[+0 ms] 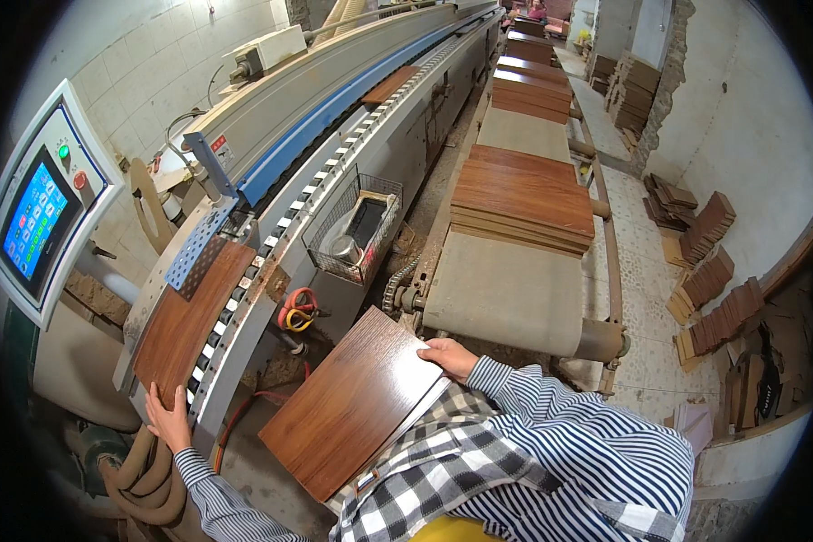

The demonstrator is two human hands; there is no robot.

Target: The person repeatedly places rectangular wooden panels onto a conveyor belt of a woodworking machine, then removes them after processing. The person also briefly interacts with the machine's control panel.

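Note:
My left hand, fingers spread, rests against the near end of a reddish-brown wood-grain board. That board lies on the feed track of a long edging machine, its far end under a perforated metal plate. In front of my body, a second glossy reddish-brown board is tilted. My right hand is closed on its far right corner, thumb on the top face and fingers partly hidden below. Farther along the machine sits another board.
A control panel with a lit screen stands at left. A wire basket and red- and yellow-handled scissors hang on the machine's side. Right of it, a conveyor belt carries stacked boards. More stacks lean along the right wall.

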